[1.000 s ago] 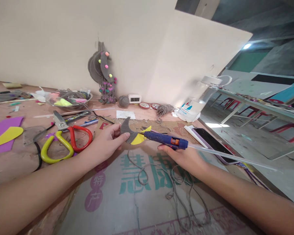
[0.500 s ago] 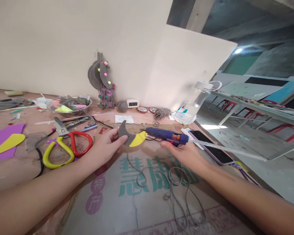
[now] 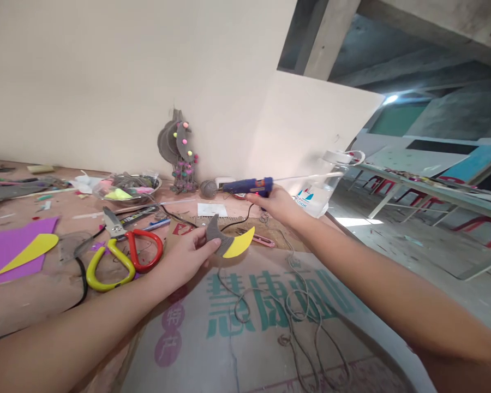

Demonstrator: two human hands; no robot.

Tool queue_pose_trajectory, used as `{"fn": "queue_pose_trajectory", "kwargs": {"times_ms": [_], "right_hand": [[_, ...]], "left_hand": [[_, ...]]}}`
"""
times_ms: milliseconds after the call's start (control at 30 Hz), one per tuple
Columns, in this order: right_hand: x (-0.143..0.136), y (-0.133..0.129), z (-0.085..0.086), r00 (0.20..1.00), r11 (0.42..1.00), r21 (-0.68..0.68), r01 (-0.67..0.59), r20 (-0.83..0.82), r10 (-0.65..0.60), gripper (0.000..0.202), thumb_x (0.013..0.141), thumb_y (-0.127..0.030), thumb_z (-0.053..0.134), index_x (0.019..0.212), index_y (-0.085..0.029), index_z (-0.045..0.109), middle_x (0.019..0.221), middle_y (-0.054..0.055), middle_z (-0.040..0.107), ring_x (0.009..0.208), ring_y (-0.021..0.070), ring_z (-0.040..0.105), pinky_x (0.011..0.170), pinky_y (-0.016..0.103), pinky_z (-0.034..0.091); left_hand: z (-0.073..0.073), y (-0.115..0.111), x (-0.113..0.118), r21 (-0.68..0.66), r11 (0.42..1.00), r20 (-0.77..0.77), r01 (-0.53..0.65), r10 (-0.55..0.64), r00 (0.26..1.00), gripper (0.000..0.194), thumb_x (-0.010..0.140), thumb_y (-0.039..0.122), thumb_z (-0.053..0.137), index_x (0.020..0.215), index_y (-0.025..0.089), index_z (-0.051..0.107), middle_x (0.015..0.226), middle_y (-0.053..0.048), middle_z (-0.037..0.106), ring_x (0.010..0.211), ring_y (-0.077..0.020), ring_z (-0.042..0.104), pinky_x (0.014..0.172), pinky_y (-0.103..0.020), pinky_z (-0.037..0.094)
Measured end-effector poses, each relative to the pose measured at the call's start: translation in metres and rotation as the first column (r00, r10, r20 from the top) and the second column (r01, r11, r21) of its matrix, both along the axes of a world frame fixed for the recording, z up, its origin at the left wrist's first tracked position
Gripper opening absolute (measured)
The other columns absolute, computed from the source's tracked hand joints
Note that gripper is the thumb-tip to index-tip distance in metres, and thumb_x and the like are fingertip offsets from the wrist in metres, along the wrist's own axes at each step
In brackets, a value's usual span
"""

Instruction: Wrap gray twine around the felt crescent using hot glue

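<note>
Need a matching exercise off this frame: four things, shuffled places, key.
1. blue plastic glue gun
2. grey-and-yellow crescent-shaped piece
3. metal scissors with one red, one yellow-green handle
4. flat purple sheet

A. under a yellow teardrop-shaped piece
B. in the left hand
C. on the table, no hand gripping it, nothing lying over it
D. in the right hand

Pairs: 1-D, 2-B, 3-C, 4-A

right hand [image 3: 280,207] | moved farther back | glue gun [image 3: 245,186] | lifted away from grey-yellow crescent [image 3: 238,244]

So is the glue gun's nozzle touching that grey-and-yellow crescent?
Apart. The head view shows the glue gun up beyond the crescent, with tabletop visible between its nozzle and the crescent.
</note>
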State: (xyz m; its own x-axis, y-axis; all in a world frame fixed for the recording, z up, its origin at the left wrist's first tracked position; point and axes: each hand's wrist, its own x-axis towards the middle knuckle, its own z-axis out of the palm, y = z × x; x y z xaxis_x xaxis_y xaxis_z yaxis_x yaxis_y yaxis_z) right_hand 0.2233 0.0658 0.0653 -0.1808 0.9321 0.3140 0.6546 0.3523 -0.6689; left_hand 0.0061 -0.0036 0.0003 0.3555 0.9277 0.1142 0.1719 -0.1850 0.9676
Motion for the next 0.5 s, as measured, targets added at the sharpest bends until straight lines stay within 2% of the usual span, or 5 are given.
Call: {"fn": "queue_pose_trajectory", "kwargs": {"times_ms": [133,233,367,500], "right_hand": [[-0.013,0.050,-0.029,0.999,0.998,-0.043,0.035,0.039,-0.034,0.031,0.074,-0.037,0.060,0.091,-0.011,0.064,0.088,0.006,0.067,0.079,0.0179,0.060,0.073,0.028,0.046],[-0.017,0.066,-0.048,0.996,0.996,-0.070,0.060,0.074,-0.055,0.029,0.072,-0.034,0.063,0.089,-0.011,0.063,0.086,0.007,0.067,0.077,0.0187,0.060,0.071,0.029,0.046],[-0.011,0.065,-0.057,0.993,0.994,-0.089,0.071,0.103,-0.062,0.037,0.064,-0.036,0.069,0.092,-0.012,0.062,0.087,0.008,0.067,0.080,0.0201,0.060,0.074,0.030,0.046],[0.006,0.048,-0.050,0.996,0.995,-0.076,0.058,0.068,-0.053,0.038,0.067,-0.036,0.067,0.098,-0.014,0.061,0.099,0.009,0.065,0.091,0.0218,0.059,0.083,0.033,0.043]], "left_hand": [[0.001,0.000,0.001,-0.041,0.999,0.037,-0.022,0.024,0.999,0.021,0.080,0.036,0.050,0.078,0.016,0.052,0.051,0.007,0.043,0.046,-0.0083,0.040,0.043,-0.018,0.027],[0.001,0.000,0.001,-0.057,0.998,0.054,-0.023,0.026,0.998,0.021,0.079,0.037,0.050,0.077,0.016,0.051,0.049,0.007,0.044,0.044,-0.0082,0.040,0.042,-0.018,0.026],[0.000,0.001,0.002,-0.065,0.998,0.069,-0.015,0.019,0.997,0.020,0.080,0.036,0.051,0.079,0.016,0.051,0.049,0.007,0.044,0.044,-0.0075,0.040,0.042,-0.018,0.027],[-0.003,0.004,0.003,-0.079,0.997,0.118,0.005,0.004,0.993,0.020,0.081,0.036,0.050,0.076,0.016,0.048,0.050,0.007,0.043,0.043,-0.0067,0.040,0.043,-0.018,0.030]]}}
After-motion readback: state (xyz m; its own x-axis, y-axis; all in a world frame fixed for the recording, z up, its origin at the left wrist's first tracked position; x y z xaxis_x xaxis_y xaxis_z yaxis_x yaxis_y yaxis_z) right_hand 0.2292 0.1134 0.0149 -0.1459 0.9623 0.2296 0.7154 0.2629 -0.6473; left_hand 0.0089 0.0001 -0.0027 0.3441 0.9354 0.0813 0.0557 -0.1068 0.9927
